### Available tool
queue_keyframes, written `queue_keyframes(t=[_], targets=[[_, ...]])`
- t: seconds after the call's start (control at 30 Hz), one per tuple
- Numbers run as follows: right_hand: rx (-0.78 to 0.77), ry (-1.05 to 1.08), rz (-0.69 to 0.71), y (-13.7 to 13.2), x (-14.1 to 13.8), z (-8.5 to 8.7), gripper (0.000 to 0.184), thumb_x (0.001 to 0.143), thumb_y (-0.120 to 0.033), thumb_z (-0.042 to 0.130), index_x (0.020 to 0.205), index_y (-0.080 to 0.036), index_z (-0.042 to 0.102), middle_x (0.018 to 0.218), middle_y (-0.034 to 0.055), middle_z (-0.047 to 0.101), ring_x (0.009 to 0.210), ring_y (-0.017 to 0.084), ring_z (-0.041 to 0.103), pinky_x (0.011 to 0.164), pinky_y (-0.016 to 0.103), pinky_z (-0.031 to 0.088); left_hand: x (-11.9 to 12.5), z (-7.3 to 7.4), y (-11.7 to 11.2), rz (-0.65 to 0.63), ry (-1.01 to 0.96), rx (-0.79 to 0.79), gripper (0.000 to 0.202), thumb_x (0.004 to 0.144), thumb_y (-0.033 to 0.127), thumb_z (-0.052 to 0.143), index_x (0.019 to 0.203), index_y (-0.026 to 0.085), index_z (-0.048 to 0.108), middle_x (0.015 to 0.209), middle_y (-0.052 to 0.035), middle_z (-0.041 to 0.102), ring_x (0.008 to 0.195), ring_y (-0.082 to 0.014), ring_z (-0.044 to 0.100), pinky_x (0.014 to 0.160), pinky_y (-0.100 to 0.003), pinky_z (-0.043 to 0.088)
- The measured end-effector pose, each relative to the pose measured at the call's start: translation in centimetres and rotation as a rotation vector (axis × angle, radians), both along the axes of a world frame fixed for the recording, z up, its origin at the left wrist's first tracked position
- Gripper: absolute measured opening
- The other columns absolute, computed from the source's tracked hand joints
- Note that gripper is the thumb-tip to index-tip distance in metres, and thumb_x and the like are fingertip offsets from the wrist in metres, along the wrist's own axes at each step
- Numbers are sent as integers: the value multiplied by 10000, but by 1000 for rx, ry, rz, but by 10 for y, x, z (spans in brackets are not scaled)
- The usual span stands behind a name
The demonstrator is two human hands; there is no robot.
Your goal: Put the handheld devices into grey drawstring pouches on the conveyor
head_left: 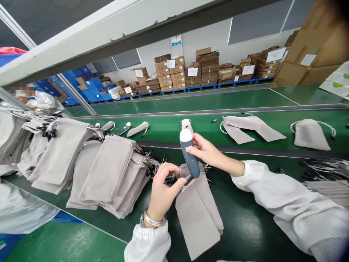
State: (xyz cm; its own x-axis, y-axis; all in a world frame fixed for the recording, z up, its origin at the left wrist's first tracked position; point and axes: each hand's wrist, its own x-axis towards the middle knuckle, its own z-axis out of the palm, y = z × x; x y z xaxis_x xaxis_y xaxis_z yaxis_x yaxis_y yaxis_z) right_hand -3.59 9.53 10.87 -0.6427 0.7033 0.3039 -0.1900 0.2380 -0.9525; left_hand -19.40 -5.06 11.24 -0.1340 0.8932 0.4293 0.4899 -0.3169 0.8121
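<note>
My right hand [203, 149] grips a dark blue handheld device with a white tip [188, 153], an oblong body whose exact kind I cannot make out. The device is tilted, white end up, its lower end at the mouth of a grey drawstring pouch [197, 214]. My left hand [166, 185] pinches the edge of that pouch's opening between thumb and fingers. Beneath it lies another grey pouch, partly covered. To the left of my left hand rest stacks of flat grey pouches [106, 171] with their cords and black toggles bunched together.
A green conveyor belt [163, 133] runs beyond the dark green table. On it lie filled pouches [138, 129], a loose device [124, 128] and pouches [312, 134] to the right. More pouches [329, 189] are stacked at the right edge. A person [40, 98] sits far left.
</note>
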Motion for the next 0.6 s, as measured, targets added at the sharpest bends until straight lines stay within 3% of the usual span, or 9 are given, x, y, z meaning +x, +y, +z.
queue_keyframes(t=[0.13,0.27,0.37,0.43,0.6], targets=[[-28,4,-46,4,-2,-2,267,891,-296,598,1098,-225,445,1037,38,594,835,151,616,680,272,506,-12,-8,-22,-66,146,-34,220,826,220,707,1022,223,608,1080,-70,572,1037,-240,549,926,-384,442],[-15,10,-49,1,-1,-2,390,920,-287,573,1241,-267,352,944,4,582,618,102,543,472,196,413,-13,-14,-30,-142,249,-12,312,879,320,681,1161,233,577,1185,-107,538,1077,-253,551,901,-382,481],[14,28,-80,-1,2,0,514,917,-307,598,1328,-307,289,902,-9,566,527,91,496,406,198,400,-11,-19,-28,-75,341,14,98,934,158,564,997,221,604,1093,-71,558,960,-185,590,808,-307,483],[26,39,-91,-2,3,2,608,902,-315,626,1375,-326,243,908,-7,564,501,89,503,404,215,441,-10,-21,-26,-37,360,41,151,934,92,513,889,205,602,1060,-56,545,862,-146,593,748,-280,468],[20,41,-20,-8,6,10,675,885,-333,663,1407,-335,235,936,0,552,486,80,539,394,208,451,-1,-11,-22,11,197,34,96,892,142,619,814,196,607,1053,-50,504,906,-159,572,740,-272,459]])
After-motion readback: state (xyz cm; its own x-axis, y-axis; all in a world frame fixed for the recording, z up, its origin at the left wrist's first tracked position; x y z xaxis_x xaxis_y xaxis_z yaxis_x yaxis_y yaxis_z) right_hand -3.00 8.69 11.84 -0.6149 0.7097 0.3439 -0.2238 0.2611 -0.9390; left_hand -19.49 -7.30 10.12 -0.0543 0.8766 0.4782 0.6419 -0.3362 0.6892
